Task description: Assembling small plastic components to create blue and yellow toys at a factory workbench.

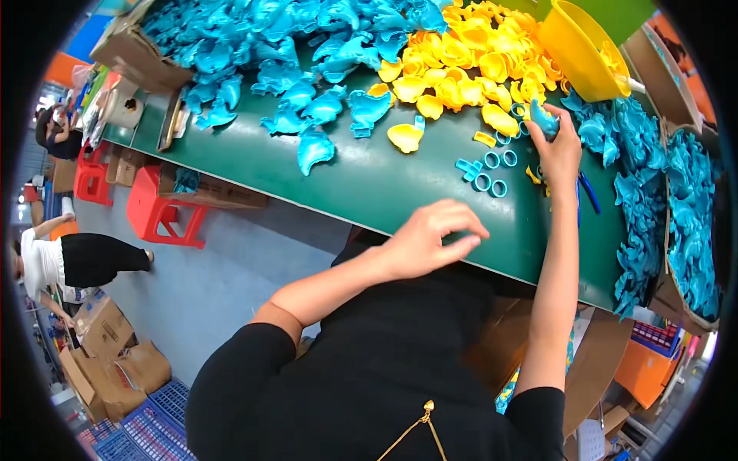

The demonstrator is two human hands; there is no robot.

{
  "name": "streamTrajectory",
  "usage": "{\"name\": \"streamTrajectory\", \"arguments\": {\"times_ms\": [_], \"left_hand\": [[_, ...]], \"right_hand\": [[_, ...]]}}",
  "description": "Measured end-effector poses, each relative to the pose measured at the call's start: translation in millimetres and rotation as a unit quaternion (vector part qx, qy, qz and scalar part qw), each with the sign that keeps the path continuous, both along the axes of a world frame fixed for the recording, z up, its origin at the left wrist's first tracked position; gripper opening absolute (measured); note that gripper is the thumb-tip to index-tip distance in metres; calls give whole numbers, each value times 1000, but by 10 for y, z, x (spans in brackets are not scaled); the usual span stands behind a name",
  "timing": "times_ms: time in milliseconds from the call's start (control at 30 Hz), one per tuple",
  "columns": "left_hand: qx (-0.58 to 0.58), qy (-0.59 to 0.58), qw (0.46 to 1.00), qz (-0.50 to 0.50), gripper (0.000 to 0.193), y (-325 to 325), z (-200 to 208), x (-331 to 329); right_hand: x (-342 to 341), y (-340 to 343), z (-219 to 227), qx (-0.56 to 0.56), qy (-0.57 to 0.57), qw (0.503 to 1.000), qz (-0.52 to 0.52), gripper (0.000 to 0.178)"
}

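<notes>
My right hand (563, 146) is closed on a curved blue plastic piece (544, 120), at the near right edge of the yellow pile. Over the table's near edge hovers my left hand (434, 240), empty, with its fingers bent and the thumb apart. Small blue rings (499, 188) lie between the two hands, beside a blue cross-shaped connector (469, 169). Cupped yellow plastic pieces (461, 69) are heaped just beyond. A single yellow piece (405, 137) with a blue tab lies nearer, and a curved blue shell (315, 150) lies to its left.
Blue shells (269, 38) cover the back left of the green table (361, 184). A yellow tub (588, 50) tilts at the back right. Cartons of blue pieces (688, 230) stand at the right. Red stools (157, 207) and a person (84, 261) are off to the left.
</notes>
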State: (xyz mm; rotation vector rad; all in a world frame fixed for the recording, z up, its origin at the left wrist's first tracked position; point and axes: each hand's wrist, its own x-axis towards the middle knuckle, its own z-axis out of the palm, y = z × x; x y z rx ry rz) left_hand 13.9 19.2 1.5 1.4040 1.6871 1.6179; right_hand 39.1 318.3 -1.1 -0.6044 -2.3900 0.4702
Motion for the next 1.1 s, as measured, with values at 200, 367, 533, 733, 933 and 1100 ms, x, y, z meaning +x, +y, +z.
{"name": "streamTrajectory", "arguments": {"times_ms": [200,367,533,733,933,1100], "left_hand": [[-101,375,837,385,25,-304,169,-852],[-344,451,692,447,34,-854,-73,-1463],[-128,384,805,433,23,-553,198,-1561],[-16,364,925,108,37,-73,255,-411],[-98,270,957,37,42,-198,57,27],[-187,360,913,-42,68,-254,183,-22]], "right_hand": [[470,196,258,-195,120,971,74,35],[2042,-722,989,-122,-92,981,-119,22],[3564,-849,355,-70,-428,853,-290,23],[1910,-1059,717,-165,-86,982,-26,14],[1150,-777,341,-134,-45,987,-77,13],[1499,-523,201,-159,-21,974,-162,9]]}}
